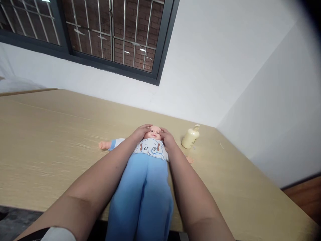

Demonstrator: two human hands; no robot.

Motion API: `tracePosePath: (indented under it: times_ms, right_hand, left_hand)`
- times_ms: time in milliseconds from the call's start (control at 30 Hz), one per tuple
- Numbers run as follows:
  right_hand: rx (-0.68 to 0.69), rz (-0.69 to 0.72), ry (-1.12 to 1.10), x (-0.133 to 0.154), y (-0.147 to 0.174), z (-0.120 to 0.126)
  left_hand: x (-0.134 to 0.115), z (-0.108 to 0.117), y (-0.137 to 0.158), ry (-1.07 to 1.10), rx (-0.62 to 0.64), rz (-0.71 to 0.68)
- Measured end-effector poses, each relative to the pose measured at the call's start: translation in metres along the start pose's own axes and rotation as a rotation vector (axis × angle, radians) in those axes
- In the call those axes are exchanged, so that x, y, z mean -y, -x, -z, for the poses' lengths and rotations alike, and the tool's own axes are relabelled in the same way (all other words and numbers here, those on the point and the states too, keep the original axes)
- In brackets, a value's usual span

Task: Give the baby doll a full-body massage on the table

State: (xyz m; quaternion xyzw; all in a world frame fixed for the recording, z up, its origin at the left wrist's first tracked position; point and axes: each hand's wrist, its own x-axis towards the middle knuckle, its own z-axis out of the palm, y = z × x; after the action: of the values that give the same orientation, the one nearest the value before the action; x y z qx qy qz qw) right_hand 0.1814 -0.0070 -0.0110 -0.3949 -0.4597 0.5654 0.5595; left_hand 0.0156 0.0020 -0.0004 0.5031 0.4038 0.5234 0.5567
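Two-handed, cupping baby doll's head [154,133] between left hand [142,132] and right hand [167,138], in open, curved grip, near cream pump bottle [190,138].

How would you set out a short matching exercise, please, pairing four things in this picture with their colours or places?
Column one:
1. Left hand
2. Bottle
3. Trousers
4. Window frame

Column two:
A. Pale yellow, on the table
B. Dark grey, set in the white wall
C. Against the side of the doll's head
D. Blue, below the elephant picture

Right pairs: 1-C, 2-A, 3-D, 4-B.
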Motion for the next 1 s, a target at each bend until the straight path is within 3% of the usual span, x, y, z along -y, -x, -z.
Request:
tracePosePath:
  times_ms: [167,300,567,767,1000]
  right_hand:
    - [0.029,0.002,-0.01,0.003,0.003,0.0]
    - [-0.03,0.055,0.138,0.0,-0.002,-0.003]
    - [-0.114,0.056,0.173,-0.008,-0.013,0.001]
    - [-0.089,0.068,0.147,-0.011,-0.014,0.006]
    - [-0.032,0.092,0.083,-0.014,-0.013,0.01]
  left_hand:
    - [-0.002,-0.001,0.0,-0.015,-0.013,-0.019]
    - [-0.002,-0.002,-0.004,-0.092,-0.03,-0.029]
    - [-0.005,-0.007,-0.006,-0.132,-0.028,0.014]
    - [-0.015,-0.011,0.002,-0.106,-0.032,0.038]
    - [-0.009,-0.01,-0.004,-0.052,-0.021,0.042]
